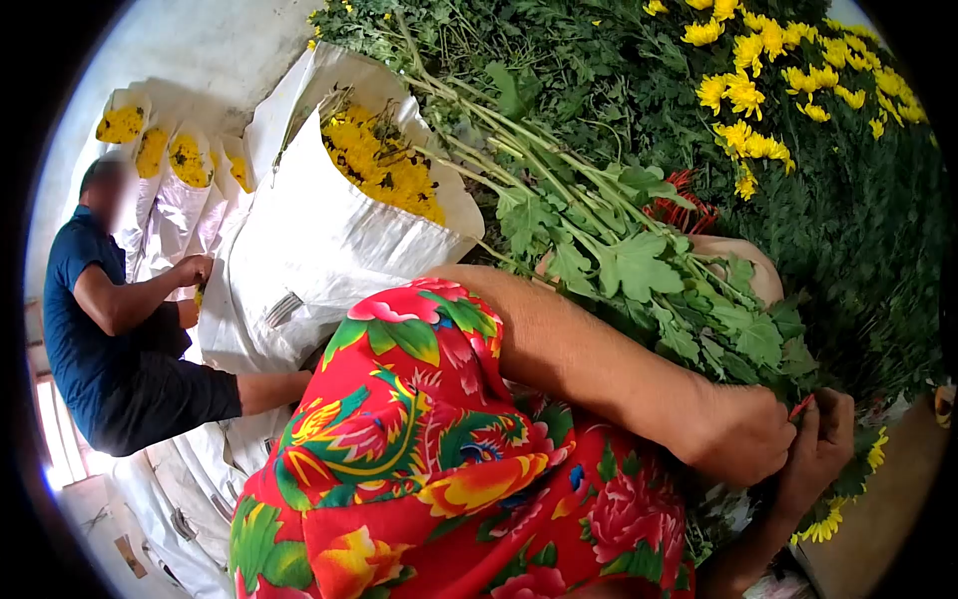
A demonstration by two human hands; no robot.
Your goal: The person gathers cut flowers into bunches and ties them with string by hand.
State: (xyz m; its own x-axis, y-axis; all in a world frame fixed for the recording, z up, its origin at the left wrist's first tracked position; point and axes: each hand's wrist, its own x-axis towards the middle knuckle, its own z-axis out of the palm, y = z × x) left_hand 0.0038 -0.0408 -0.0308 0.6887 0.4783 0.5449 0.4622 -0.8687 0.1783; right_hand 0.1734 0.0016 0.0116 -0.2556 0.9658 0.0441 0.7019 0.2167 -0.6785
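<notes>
My cloth (399, 449) blazes red, printed with pink peonies, green leaf shapes, yellow-and-orange blooms and touches of blue. In front of me, a thin red strip (801, 406) stands out near pale green stems (539, 150) and mid-green leaves (639, 268), with a bright red tangle (684, 210) beyond. Vivid yellow blossoms (743, 95) colour dark green foliage (848, 210). On my left, a white sack (319, 240) frames yellow flower heads (384, 165) flecked with dark brown. A person (90, 290) wears a navy-blue top and black shorts against a pale grey wall (215, 50).
</notes>
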